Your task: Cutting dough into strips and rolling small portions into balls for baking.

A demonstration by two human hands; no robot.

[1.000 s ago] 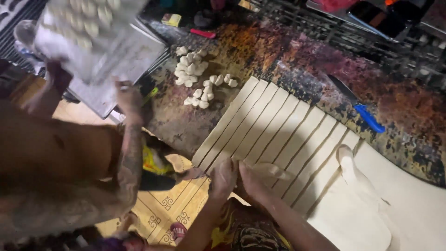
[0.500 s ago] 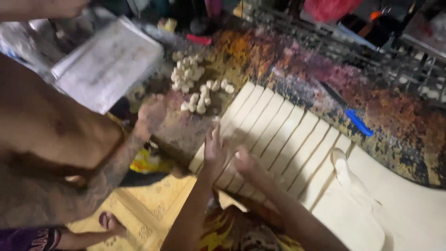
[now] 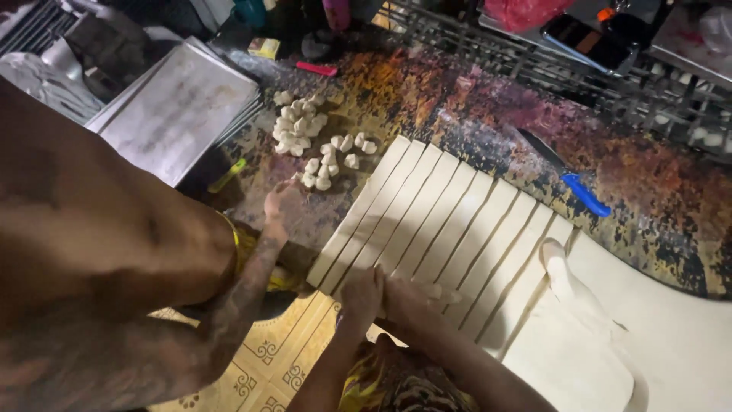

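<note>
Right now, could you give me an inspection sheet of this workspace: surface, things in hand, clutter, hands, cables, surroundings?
Surface: mottled dark stone counter, floury in places.
Job's things: pale dough sheet cut into long strips; uncut dough slab to the right.
Clutter: small white dough pieces; blue-handled knife; stacked metal trays.
Grips: left hand and right hand rest on the strip ends; a co-worker's hand touches the counter edge.
Cables: nothing seen.
Surroundings: wire rack behind; patterned yellow floor tiles.
</note>
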